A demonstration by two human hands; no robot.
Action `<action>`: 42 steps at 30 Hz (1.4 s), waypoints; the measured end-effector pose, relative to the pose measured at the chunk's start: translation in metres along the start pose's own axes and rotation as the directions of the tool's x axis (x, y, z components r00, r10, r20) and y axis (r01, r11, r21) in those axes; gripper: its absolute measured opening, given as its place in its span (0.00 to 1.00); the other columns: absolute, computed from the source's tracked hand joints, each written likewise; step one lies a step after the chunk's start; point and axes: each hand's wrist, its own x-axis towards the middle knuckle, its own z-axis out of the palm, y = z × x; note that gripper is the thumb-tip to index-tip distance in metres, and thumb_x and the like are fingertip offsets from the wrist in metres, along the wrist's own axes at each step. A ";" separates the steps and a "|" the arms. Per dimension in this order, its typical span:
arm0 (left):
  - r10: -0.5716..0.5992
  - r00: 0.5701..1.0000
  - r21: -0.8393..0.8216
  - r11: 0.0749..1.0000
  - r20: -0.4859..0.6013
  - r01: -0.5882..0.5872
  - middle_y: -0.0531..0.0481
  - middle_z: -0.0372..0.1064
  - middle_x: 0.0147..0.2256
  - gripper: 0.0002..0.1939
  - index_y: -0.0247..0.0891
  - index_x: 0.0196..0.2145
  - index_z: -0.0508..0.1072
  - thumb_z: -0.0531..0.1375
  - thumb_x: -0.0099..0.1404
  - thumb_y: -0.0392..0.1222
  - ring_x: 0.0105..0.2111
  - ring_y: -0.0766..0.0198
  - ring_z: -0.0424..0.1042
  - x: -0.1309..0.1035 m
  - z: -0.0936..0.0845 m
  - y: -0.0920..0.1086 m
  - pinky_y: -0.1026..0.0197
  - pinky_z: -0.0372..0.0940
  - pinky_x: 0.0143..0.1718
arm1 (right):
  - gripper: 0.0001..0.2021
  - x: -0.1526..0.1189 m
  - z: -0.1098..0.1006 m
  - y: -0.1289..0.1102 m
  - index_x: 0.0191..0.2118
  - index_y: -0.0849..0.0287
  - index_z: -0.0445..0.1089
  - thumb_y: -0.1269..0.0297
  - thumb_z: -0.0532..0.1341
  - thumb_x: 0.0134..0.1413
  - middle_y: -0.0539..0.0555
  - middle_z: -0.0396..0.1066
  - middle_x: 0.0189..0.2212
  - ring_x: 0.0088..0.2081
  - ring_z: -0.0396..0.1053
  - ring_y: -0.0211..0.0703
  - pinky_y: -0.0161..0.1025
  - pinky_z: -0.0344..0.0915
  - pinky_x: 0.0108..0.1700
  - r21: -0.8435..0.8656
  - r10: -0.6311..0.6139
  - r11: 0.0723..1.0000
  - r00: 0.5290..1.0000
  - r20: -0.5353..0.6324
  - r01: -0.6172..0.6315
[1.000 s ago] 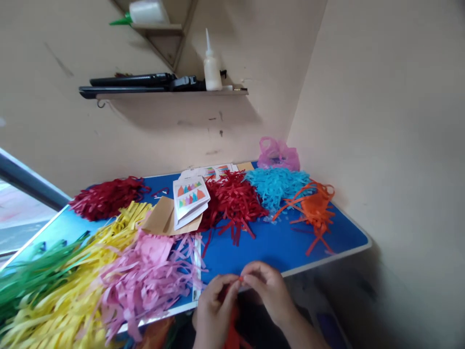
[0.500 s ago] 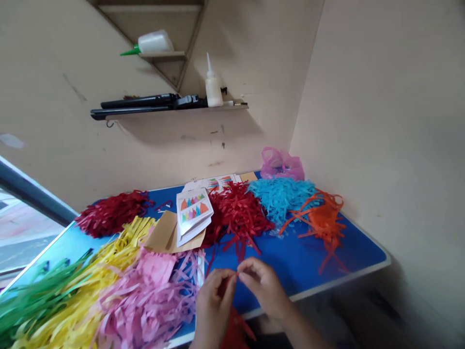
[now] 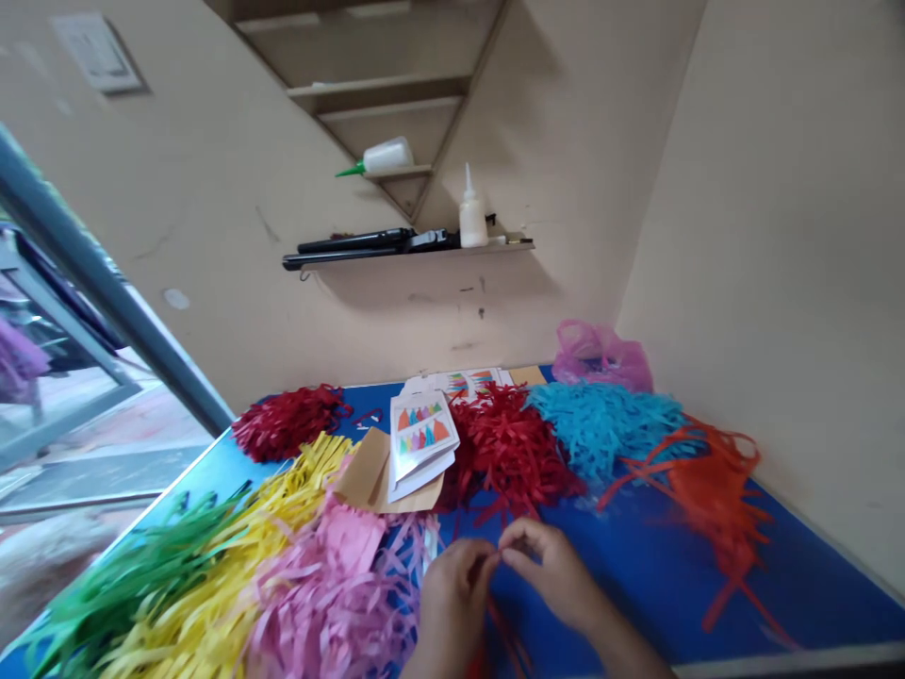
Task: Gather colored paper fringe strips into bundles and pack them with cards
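My left hand (image 3: 459,589) and my right hand (image 3: 541,561) meet fingertip to fingertip above the front of the blue table. Both are closed in a pinch on the top of a red-orange paper tassel (image 3: 505,630), whose strips hang below them, partly behind my left hand. Just beyond the fingers lies a heap of dark red fringed paper (image 3: 513,438). Pink fringed paper (image 3: 339,604) spreads to the left of my left hand. Orange fringed paper (image 3: 714,486) lies off to the right.
Yellow (image 3: 212,575) and green fringe (image 3: 134,566) cover the table's left side. A second red bundle (image 3: 289,422), printed cards (image 3: 424,434), blue fringe (image 3: 604,424) and a pink plastic bag (image 3: 600,354) sit farther back. Glue bottles (image 3: 473,222) stand on wall shelves.
The view has shifted left and up, so the scene sits farther right and lower, with more of the doorway showing. Both hands keep their pinch on the tassel.
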 end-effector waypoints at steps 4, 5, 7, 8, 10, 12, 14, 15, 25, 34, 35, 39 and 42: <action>-0.041 0.999 -0.072 0.997 0.010 0.042 0.50 0.78 0.29 0.07 0.41 0.30 0.77 0.59 0.64 0.38 0.31 0.60 0.76 -0.001 0.003 -0.001 0.62 0.67 0.33 | 0.05 0.002 0.001 0.002 0.34 0.59 0.71 0.66 0.59 0.51 0.52 0.71 0.31 0.36 0.70 0.45 0.40 0.65 0.40 -0.021 -0.007 1.000 1.000 0.030 0.007; -0.055 0.998 -0.083 0.995 0.014 0.056 0.50 0.78 0.29 0.07 0.41 0.31 0.77 0.59 0.64 0.38 0.31 0.60 0.76 -0.002 0.004 -0.002 0.62 0.68 0.33 | 0.06 0.002 0.001 0.001 0.35 0.58 0.71 0.67 0.59 0.51 0.52 0.72 0.32 0.36 0.70 0.46 0.40 0.65 0.41 -0.032 0.001 0.999 0.999 0.038 0.000; -0.076 0.997 -0.075 0.994 0.014 0.077 0.49 0.78 0.29 0.07 0.41 0.31 0.78 0.60 0.63 0.37 0.31 0.59 0.76 -0.004 0.006 -0.006 0.61 0.68 0.34 | 0.07 0.001 0.002 -0.001 0.37 0.58 0.71 0.69 0.58 0.50 0.52 0.72 0.34 0.39 0.70 0.46 0.41 0.65 0.44 -0.081 0.004 0.997 0.999 0.049 0.000; -0.080 0.997 -0.065 0.995 0.008 0.080 0.49 0.78 0.30 0.06 0.41 0.31 0.78 0.60 0.62 0.37 0.32 0.58 0.77 -0.005 0.008 -0.007 0.60 0.68 0.35 | 0.08 0.000 0.002 -0.003 0.38 0.58 0.70 0.70 0.58 0.50 0.52 0.72 0.35 0.40 0.70 0.46 0.42 0.64 0.45 -0.111 -0.001 0.994 0.998 0.055 0.007; -0.070 0.998 -0.043 0.997 -0.010 0.069 0.49 0.79 0.31 0.07 0.41 0.32 0.78 0.59 0.62 0.37 0.32 0.58 0.77 -0.007 0.009 -0.010 0.59 0.69 0.35 | 0.09 -0.001 0.002 -0.005 0.38 0.57 0.70 0.71 0.57 0.51 0.52 0.72 0.36 0.42 0.70 0.46 0.42 0.63 0.48 -0.166 -0.021 0.986 0.997 0.074 0.033; -0.045 0.999 -0.043 0.998 -0.024 0.044 0.49 0.78 0.31 0.07 0.41 0.32 0.77 0.58 0.64 0.37 0.33 0.58 0.77 -0.008 0.010 -0.011 0.59 0.69 0.35 | 0.10 -0.001 0.003 -0.004 0.38 0.56 0.69 0.73 0.56 0.51 0.52 0.72 0.37 0.43 0.69 0.46 0.42 0.62 0.49 -0.216 -0.044 0.974 0.995 0.094 0.064; -0.016 1.000 -0.052 0.999 -0.016 0.015 0.50 0.78 0.32 0.07 0.41 0.33 0.76 0.57 0.64 0.36 0.34 0.60 0.77 -0.009 0.010 -0.011 0.60 0.70 0.36 | 0.11 -0.001 0.003 -0.002 0.40 0.55 0.69 0.74 0.55 0.51 0.52 0.71 0.38 0.44 0.68 0.46 0.42 0.62 0.50 -0.268 -0.066 0.959 0.994 0.091 0.088; -0.007 1.000 -0.047 0.999 -0.014 0.006 0.50 0.78 0.32 0.07 0.40 0.34 0.76 0.57 0.64 0.35 0.34 0.61 0.77 -0.010 0.010 -0.011 0.61 0.70 0.36 | 0.12 0.000 0.003 -0.001 0.41 0.55 0.69 0.74 0.55 0.51 0.52 0.71 0.38 0.44 0.68 0.46 0.43 0.62 0.50 -0.294 -0.075 0.951 0.994 0.085 0.097; 0.152 0.988 0.172 0.974 -0.002 -0.149 0.47 0.77 0.33 0.07 0.41 0.38 0.71 0.53 0.67 0.36 0.33 0.54 0.76 -0.015 0.013 -0.020 0.53 0.71 0.33 | 0.15 0.000 -0.003 -0.005 0.47 0.56 0.67 0.77 0.56 0.55 0.54 0.72 0.43 0.45 0.69 0.45 0.42 0.63 0.49 -0.396 -0.156 0.887 0.962 0.225 0.236; 0.103 0.994 0.124 0.988 -0.045 -0.097 0.49 0.77 0.33 0.05 0.42 0.39 0.70 0.55 0.66 0.38 0.33 0.56 0.77 -0.016 0.017 -0.026 0.56 0.71 0.32 | 0.16 0.001 -0.006 -0.001 0.46 0.53 0.68 0.75 0.65 0.51 0.48 0.77 0.35 0.40 0.71 0.43 0.47 0.55 0.54 -0.569 -0.218 0.778 0.964 0.152 0.266; 0.098 0.994 0.113 0.989 -0.043 -0.092 0.49 0.77 0.34 0.05 0.42 0.39 0.70 0.56 0.66 0.39 0.33 0.57 0.77 -0.016 0.017 -0.026 0.56 0.71 0.33 | 0.16 0.001 -0.006 -0.001 0.46 0.53 0.68 0.76 0.65 0.51 0.48 0.77 0.36 0.41 0.72 0.42 0.46 0.54 0.54 -0.569 -0.229 0.771 0.959 0.169 0.285; 0.109 0.993 0.090 0.990 -0.051 -0.104 0.49 0.76 0.32 0.04 0.41 0.36 0.70 0.56 0.65 0.40 0.33 0.58 0.77 -0.013 0.017 -0.023 0.56 0.71 0.34 | 0.17 -0.001 -0.006 -0.001 0.46 0.54 0.68 0.77 0.65 0.51 0.50 0.76 0.37 0.41 0.72 0.44 0.48 0.54 0.55 -0.565 -0.258 0.751 0.939 0.227 0.342; 0.130 0.988 0.079 0.989 -0.077 -0.124 0.48 0.76 0.32 0.05 0.41 0.35 0.70 0.55 0.65 0.41 0.32 0.58 0.76 -0.012 0.019 -0.024 0.57 0.71 0.33 | 0.18 0.001 -0.008 0.002 0.46 0.55 0.68 0.78 0.64 0.49 0.50 0.75 0.37 0.41 0.72 0.43 0.45 0.60 0.51 -0.445 -0.197 0.858 0.964 0.176 0.256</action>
